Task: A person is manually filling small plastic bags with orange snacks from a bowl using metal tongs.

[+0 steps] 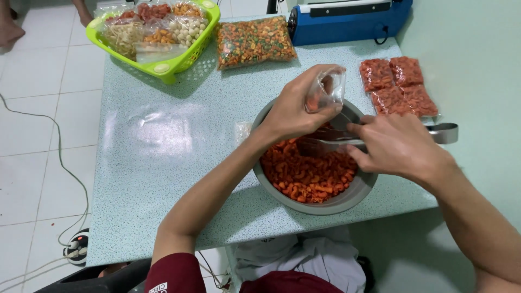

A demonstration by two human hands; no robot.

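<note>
Green basket (163,67) is sitting at the far left corner of the table (163,163), holding small bags of assorted snacks. Just right of it, a large bag of mixed orange-green snacks (255,41) is lying flat, with a blue sealing machine (347,21) behind it at the far edge.

Left hand (296,111) is hovering over the far rim of the grey bowl (325,203), fingers curled and pinching a small clear plastic bag (326,89) by its side. Bag is sitting upright at the fingertips, mouth up, a few orange pieces showing inside; it's directly above the bowl, not touching the contents.

Bowl is sitting near the front edge of the table, roughly half full of orange macaroni-shaped snacks (306,173).

Right hand (399,144) is reaching in over the bowl's right rim, fingers closed around metal tongs (442,132). Tong tips are pointing left into the bowl, just below the bag; the handle end is sticking out past the hand to the right.

Far right: four filled packets of red-orange snacks (399,86) are lying side by side, touching, well apart from both hands.
</note>
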